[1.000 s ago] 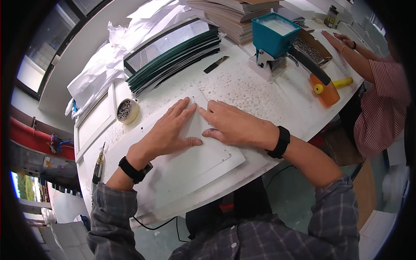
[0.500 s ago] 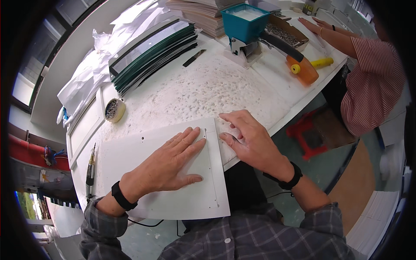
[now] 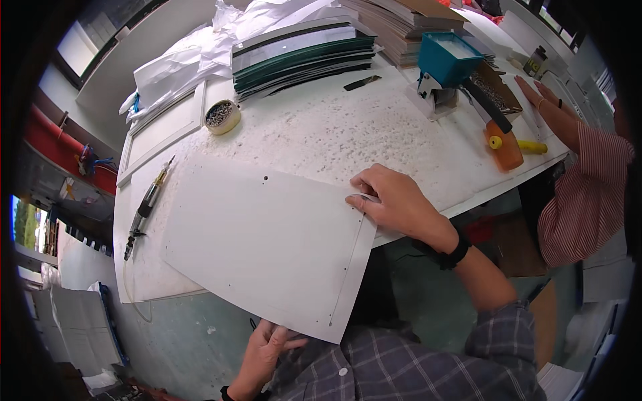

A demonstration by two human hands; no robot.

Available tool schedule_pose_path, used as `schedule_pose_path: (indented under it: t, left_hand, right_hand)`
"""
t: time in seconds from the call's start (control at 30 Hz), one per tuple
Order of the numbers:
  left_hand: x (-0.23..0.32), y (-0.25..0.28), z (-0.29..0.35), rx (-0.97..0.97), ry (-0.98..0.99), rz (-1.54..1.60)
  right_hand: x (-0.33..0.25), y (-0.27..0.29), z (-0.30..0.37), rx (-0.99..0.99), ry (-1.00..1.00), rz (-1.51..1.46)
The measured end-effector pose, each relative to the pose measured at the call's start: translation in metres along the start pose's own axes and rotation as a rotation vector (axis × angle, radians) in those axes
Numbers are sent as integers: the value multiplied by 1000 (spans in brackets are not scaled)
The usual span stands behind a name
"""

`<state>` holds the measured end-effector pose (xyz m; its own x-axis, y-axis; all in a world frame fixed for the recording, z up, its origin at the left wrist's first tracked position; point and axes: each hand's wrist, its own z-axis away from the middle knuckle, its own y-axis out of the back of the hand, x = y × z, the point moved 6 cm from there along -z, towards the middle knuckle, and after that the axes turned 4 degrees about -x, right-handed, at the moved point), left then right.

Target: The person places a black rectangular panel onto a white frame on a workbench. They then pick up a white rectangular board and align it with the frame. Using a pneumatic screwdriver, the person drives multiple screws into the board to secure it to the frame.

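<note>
A flat white panel point(image 3: 267, 234) with small holes along its right side lies slanted over the near edge of the worktable. Its far right corner is pinched between the thumb and fingers of my right hand point(image 3: 394, 204). My left hand point(image 3: 267, 351) is closed at the panel's near edge, below the tabletop's front; part of its fingers is hidden under the panel. An electric-screwdriver-like tool point(image 3: 147, 208) with a thin cord lies left of the panel. Beyond it, a round tub point(image 3: 223, 117) holds small metal pieces.
White debris dots the worktable point(image 3: 321, 144). Dark green-edged panels point(image 3: 304, 63) are stacked behind, beside a flat blade point(image 3: 362, 83). At right stand a teal hopper point(image 3: 451, 57), an orange object point(image 3: 505, 150) and a yellow tool point(image 3: 531, 146). A person in a striped sleeve point(image 3: 578, 200) works there.
My left hand has gone from lying flat on the panel to its near edge. My right hand has closed on the far corner. The panel has turned slightly, and the view has shifted left.
</note>
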<state>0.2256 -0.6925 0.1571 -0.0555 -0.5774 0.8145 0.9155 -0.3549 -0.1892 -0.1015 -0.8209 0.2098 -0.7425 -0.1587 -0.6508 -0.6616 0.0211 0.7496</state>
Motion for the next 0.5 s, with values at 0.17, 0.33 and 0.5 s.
schedule_pose_path:
  t: [0.17, 0.33, 0.5]
  left_hand:
    - [-25, 23, 18, 215, -77, 204]
    - [-20, 59, 39, 304, -229, 150]
    - [-17, 101, 50, 343, -288, 64]
  right_hand:
    - [-23, -12, 41, -78, -131, -159]
    - [-31, -47, 69, -343, -269, -499]
    - [-48, -103, 96, -702, -371, -884]
